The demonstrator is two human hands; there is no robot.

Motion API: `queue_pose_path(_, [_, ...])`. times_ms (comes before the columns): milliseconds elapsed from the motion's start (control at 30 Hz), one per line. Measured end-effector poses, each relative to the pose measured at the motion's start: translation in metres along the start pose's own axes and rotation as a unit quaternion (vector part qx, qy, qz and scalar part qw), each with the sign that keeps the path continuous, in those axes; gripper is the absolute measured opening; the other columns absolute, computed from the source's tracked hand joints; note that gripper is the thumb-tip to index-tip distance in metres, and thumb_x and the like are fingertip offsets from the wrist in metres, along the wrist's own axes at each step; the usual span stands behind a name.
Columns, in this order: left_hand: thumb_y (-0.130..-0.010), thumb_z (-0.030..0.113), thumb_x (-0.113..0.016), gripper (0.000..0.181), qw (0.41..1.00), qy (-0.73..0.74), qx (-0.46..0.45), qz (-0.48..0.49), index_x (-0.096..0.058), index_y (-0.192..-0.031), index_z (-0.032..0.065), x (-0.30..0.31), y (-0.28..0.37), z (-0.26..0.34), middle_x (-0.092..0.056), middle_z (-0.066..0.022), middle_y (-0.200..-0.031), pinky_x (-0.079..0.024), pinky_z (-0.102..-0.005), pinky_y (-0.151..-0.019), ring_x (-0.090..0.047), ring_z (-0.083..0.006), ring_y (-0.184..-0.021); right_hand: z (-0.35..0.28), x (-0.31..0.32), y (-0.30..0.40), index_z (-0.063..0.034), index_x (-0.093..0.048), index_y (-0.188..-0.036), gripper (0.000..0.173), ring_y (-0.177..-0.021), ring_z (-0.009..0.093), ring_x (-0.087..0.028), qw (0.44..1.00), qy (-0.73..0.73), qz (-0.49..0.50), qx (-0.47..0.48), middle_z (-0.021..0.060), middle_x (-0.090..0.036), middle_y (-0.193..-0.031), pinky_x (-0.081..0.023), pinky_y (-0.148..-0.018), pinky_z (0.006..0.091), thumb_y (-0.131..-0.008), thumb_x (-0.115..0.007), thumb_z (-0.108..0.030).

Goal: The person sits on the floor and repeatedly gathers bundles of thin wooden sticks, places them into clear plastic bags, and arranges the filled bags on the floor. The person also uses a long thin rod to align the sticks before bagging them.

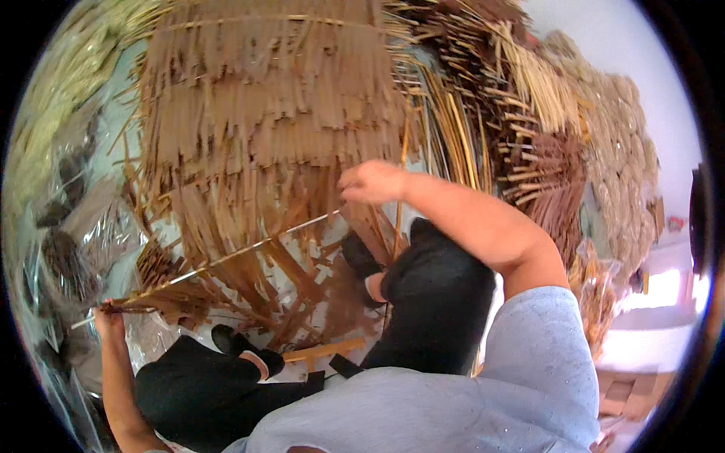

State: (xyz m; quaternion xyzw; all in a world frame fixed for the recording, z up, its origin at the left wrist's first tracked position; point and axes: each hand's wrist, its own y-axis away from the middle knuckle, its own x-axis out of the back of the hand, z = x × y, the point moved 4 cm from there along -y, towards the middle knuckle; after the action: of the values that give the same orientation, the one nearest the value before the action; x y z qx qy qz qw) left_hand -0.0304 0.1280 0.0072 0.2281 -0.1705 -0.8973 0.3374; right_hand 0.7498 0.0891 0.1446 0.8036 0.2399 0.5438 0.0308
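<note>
A large panel of layered brown leaf or bark strips (272,102) spreads over the floor before me. A thin pale rod (243,249) slants across its lower end, where the strips fan out loosely. At the lower left, my left hand (109,318) is closed around the rod near its end, with some dark strips beside it. Near the panel's right edge, my right hand (371,182) is over the strips by the rod's other end, its fingers bent and partly blurred; whether it grips anything is unclear.
Bundles of sticks and strips (510,113) lie along the right, with thin canes (453,130) nearer the panel. Clear plastic-wrapped bundles (85,249) line the left side. A wooden piece (325,350) lies between my feet. Pale woven bundles (617,153) are stacked far right.
</note>
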Motion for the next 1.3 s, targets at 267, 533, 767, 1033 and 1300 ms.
queue_pose_path(267, [-0.102,0.033,-0.025,0.046,0.997,-0.029,0.012,-0.069,-0.052,-0.084,0.0012,0.011,-0.007,0.056,-0.055,-0.0112,-0.088,-0.044,-0.0378,-0.087,-0.052,-0.0255,-0.083,0.180,-0.244,0.162,-0.0025,-0.067,-0.096,0.038,-0.090,0.036,-0.065,0.906,-0.103,0.017,-0.410,0.0207,-0.067,-0.094,-0.051,-0.080,0.0433,-0.082,-0.055,-0.036])
queue_pose_path(533, [-0.094,0.019,-0.034,0.031,0.988,-0.127,0.073,-0.042,-0.058,-0.086,0.0010,0.012,0.029,0.060,-0.061,-0.0096,-0.087,-0.052,-0.0378,-0.079,-0.060,-0.0246,-0.082,0.103,-0.364,0.180,-0.0051,-0.066,-0.095,0.034,-0.089,0.035,-0.064,0.719,-0.421,0.209,-0.512,0.0185,-0.067,-0.091,-0.051,-0.079,0.0421,-0.074,-0.066,-0.032])
queue_pose_path(767, [-0.096,0.016,-0.034,0.029,0.990,-0.128,0.051,-0.014,-0.055,-0.081,0.0025,0.004,0.031,0.071,-0.060,-0.0082,-0.082,-0.053,-0.0359,-0.077,-0.060,-0.0221,-0.079,0.137,-0.372,0.188,-0.0064,-0.059,-0.094,0.030,-0.093,0.034,-0.061,0.693,-0.307,0.268,-0.595,0.0192,-0.064,-0.094,-0.048,-0.078,0.0426,-0.073,-0.068,-0.026])
queue_pose_path(1033, [-0.094,0.012,-0.041,0.018,0.988,-0.153,0.019,-0.014,-0.054,-0.084,0.0032,0.009,0.038,0.078,-0.058,-0.0079,-0.080,-0.048,-0.0373,-0.079,-0.057,-0.0230,-0.078,0.161,-0.338,0.221,-0.0055,-0.060,-0.094,0.025,-0.086,0.038,-0.061,0.711,-0.235,0.332,-0.574,0.0211,-0.063,-0.089,-0.048,-0.075,0.0452,-0.080,-0.060,-0.026])
queue_pose_path(1300, [-0.102,0.036,-0.023,0.048,0.994,-0.090,0.061,0.021,-0.052,-0.088,0.0008,0.031,0.035,0.051,-0.057,-0.0115,-0.086,-0.048,-0.0388,-0.085,-0.055,-0.0258,-0.082,0.212,-0.271,0.259,-0.0067,-0.055,-0.114,0.033,-0.101,0.034,-0.058,0.763,-0.079,0.393,-0.507,0.0165,-0.057,-0.111,-0.047,-0.085,0.0421,-0.084,-0.059,-0.019])
